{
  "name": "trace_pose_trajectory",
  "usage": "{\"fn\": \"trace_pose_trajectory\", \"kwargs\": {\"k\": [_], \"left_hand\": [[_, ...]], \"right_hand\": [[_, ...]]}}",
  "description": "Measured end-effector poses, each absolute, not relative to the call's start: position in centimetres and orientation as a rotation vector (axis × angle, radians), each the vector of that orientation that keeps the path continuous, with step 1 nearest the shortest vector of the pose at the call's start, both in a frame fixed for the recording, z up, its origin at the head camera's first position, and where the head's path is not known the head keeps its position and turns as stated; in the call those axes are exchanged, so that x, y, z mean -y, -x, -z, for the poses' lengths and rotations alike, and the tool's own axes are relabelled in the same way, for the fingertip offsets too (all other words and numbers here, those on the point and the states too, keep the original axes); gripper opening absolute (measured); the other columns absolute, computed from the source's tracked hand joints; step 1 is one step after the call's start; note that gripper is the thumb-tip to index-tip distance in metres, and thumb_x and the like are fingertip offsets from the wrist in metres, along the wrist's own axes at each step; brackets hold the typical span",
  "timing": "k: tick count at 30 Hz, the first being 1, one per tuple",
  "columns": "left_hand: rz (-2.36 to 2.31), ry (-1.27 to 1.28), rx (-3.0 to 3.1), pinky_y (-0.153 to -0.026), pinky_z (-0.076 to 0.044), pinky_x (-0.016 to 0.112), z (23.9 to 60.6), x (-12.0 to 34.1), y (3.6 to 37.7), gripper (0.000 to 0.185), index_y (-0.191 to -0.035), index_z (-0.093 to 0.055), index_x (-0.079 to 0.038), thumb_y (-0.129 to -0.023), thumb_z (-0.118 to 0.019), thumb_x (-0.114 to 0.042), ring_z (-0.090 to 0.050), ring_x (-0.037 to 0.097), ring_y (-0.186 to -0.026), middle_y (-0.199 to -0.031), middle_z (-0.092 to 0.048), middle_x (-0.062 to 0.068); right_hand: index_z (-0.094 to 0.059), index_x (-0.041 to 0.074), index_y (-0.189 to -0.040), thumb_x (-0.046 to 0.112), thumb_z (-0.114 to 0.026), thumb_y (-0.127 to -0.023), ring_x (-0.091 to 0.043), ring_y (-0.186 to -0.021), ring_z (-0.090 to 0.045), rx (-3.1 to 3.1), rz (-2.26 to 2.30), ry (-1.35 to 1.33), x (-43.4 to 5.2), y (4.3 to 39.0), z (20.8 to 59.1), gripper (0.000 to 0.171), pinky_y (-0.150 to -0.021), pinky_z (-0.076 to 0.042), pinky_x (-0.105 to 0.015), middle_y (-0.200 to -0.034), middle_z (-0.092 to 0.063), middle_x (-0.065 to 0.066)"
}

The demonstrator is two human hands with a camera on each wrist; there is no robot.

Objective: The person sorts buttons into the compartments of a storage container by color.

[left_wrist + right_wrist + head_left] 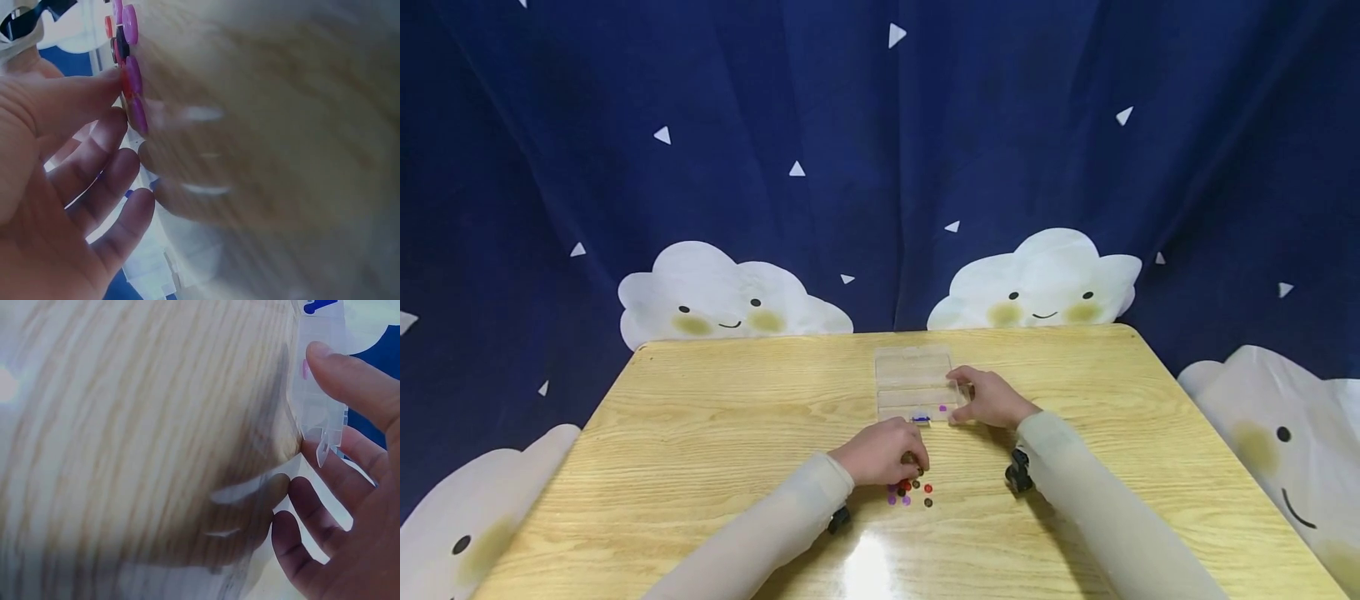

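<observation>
Two pale, cream-coloured sleeves (1097, 517) reach in from the near edge of the light wooden table (700, 433), each with a small black wrist mount beneath it. The left hand (880, 452) rests knuckles-up over a loose cluster of small round buttons in red, purple and dark brown (910, 493), its fingers curled down onto the nearest ones; whether it has actually pinched one up cannot be told from the head view. The left wrist view shows what the head view hides: the fingers (94, 181) lie fairly straight, tips against the table edge-on, with purple, red and dark buttons (131, 75) stacked along the thumb side.

Just beyond the cluster sits a clear, shallow plastic compartment box (913, 379), its long dividers running left to right. A blue button (920, 417) and a small purple one (942, 408) lie in its nearest compartment. The right hand (992, 398) holds the box's right side, thumb on the near corner and fingers curved along the far edge.

The right wrist view gives the close grip: the thumb (350, 375) presses the transparent wall (319, 394), the other fingers curl below it, and a pinkish button shows through the plastic. No writing can be read anywhere; a blue shape at that view's top edge is too cropped to make out.

Behind the table hangs a dark blue curtain with white smiling clouds and small white triangles (880, 167).
</observation>
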State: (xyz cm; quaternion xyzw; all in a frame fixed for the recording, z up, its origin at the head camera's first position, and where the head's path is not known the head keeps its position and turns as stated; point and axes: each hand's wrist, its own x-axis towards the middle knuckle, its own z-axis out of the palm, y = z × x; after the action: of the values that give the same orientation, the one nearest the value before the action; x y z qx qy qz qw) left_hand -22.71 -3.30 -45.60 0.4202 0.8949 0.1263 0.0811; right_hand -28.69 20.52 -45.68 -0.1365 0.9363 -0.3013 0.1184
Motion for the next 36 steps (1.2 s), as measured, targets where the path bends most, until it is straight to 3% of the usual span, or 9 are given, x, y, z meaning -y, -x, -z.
{"fn": "trace_pose_trajectory", "kwargs": {"k": [19, 36], "left_hand": [[-0.428, -1.213, -2.683, -0.088, -0.049, 0.019, 45.49, 3.2, 22.68, 0.008, -0.081, -0.074, -0.024, -0.087, -0.075, -0.02, -0.055, 0.002, -0.088, -0.09, -0.067, -0.014], [-0.42, -1.257, -2.67, -0.096, -0.047, 0.021, 45.69, 3.41, 22.78, 0.009, -0.084, -0.077, -0.023, -0.09, -0.071, -0.018, -0.058, 0.001, -0.088, -0.093, -0.07, -0.013]], "right_hand": [[-0.051, 0.011, -0.139, 0.023, -0.084, -0.078, -0.036, -0.118, -0.058, -2.733, 0.901, 0.394, -20.51, 28.67, 45.63, 0.07, -0.098, -0.049, -0.05, -0.141, -0.055, -0.021], [-0.051, 0.01, -0.14, 0.022, -0.085, -0.077, -0.038, -0.124, -0.056, -2.733, 0.9, 0.388, -20.32, 28.77, 45.84, 0.072, -0.104, -0.047, -0.052, -0.142, -0.055, -0.02]]}}
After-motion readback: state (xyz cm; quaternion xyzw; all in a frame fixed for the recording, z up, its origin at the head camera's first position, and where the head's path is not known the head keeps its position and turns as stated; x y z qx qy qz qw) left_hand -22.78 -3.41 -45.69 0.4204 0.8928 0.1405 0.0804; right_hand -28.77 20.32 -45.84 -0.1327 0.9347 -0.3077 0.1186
